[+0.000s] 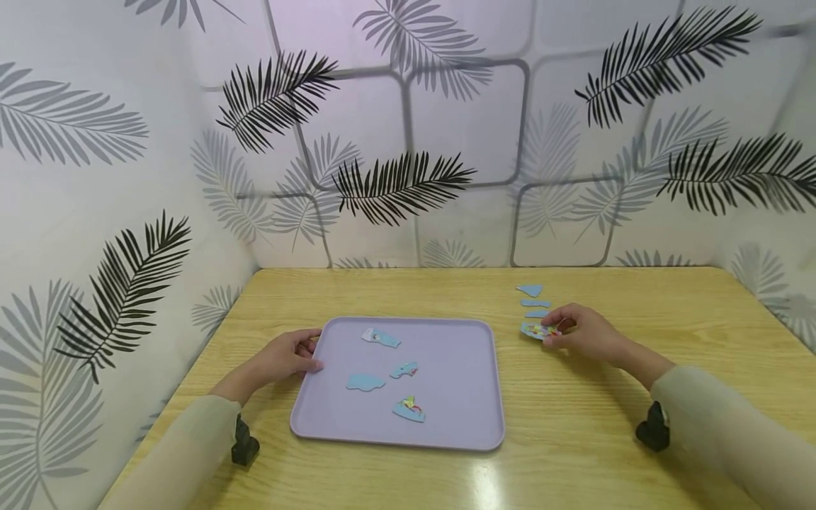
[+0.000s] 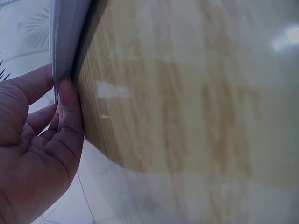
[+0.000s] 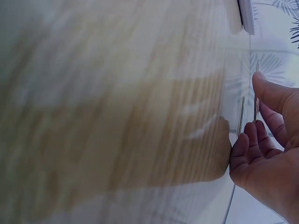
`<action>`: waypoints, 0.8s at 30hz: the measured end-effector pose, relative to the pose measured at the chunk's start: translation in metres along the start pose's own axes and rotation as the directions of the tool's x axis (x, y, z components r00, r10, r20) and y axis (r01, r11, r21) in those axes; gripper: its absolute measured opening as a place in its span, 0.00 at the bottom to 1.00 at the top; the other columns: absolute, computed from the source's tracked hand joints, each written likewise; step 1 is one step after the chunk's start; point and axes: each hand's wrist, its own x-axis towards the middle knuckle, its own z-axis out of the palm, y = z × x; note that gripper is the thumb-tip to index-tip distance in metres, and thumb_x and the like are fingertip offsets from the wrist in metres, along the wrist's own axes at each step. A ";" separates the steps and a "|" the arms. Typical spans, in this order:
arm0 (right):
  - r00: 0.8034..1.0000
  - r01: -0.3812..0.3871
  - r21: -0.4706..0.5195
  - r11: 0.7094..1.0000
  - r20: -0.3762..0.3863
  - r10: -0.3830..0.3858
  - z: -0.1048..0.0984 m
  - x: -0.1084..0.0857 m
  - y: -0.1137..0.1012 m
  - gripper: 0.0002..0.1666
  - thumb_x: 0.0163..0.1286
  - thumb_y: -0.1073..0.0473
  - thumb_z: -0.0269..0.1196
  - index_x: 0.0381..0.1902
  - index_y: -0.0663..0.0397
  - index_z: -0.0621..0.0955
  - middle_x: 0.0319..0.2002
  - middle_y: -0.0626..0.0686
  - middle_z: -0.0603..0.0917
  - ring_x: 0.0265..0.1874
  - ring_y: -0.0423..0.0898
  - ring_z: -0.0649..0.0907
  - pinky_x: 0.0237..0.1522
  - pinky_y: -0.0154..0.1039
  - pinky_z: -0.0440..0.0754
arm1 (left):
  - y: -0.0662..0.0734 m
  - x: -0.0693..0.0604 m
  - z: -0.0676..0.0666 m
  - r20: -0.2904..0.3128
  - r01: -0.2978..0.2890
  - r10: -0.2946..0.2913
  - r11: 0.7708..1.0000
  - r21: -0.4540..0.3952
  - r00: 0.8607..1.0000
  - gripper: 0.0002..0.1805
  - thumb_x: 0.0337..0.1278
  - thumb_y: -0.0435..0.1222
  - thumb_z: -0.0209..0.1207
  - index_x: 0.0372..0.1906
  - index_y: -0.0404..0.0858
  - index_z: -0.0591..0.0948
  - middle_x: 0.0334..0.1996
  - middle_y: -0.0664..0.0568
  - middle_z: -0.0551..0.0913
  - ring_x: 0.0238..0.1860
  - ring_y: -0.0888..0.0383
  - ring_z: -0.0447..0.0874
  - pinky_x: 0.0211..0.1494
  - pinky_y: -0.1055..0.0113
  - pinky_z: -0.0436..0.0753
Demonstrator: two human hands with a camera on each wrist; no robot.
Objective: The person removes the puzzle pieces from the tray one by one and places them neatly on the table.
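At the left edge of the light purple tray, my left hand grips the rim; in the left wrist view the tray's rim runs between thumb and fingers. On the tray lie a blue-and-white puzzle piece, a blue piece with small red marks, a plain blue piece and a blue piece with yellow and red print. Right of the tray, my right hand pinches a colourful printed puzzle piece. Edge-on, that thin piece shows between thumb and fingertips, above the table.
Beyond the right hand, a blue triangular piece and two narrow blue pieces, one farther and one nearer, lie in a column on the wooden table. A leaf-patterned wall rises behind the table and along its left side.
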 end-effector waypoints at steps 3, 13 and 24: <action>1.000 0.003 0.001 1.000 0.003 -0.003 0.000 0.000 0.000 0.22 0.59 0.59 0.72 0.49 0.64 0.81 0.45 0.58 0.78 0.44 0.52 0.75 0.38 0.38 0.75 | 0.000 0.000 0.000 0.000 -0.003 0.003 1.000 -0.004 1.000 0.37 0.56 0.29 0.66 0.69 0.26 0.64 0.41 0.44 0.73 0.37 0.54 0.72 0.34 0.65 0.78; 1.000 -0.007 -0.042 0.999 -0.010 0.007 -0.005 0.004 0.005 0.20 0.59 0.59 0.72 0.47 0.63 0.81 0.48 0.61 0.78 0.45 0.53 0.76 0.41 0.41 0.76 | 0.001 -0.002 0.001 0.000 -0.019 0.019 1.000 -0.008 1.000 0.36 0.56 0.28 0.66 0.68 0.26 0.64 0.40 0.44 0.73 0.36 0.54 0.72 0.33 0.66 0.77; 1.000 -0.007 -0.074 0.997 -0.002 0.006 -0.005 0.007 0.007 0.19 0.59 0.59 0.72 0.46 0.63 0.82 0.46 0.60 0.78 0.42 0.52 0.76 0.40 0.42 0.75 | 0.001 -0.003 0.000 0.007 -0.034 0.035 0.999 -0.010 0.999 0.36 0.56 0.28 0.65 0.69 0.25 0.63 0.40 0.44 0.73 0.36 0.54 0.72 0.33 0.66 0.77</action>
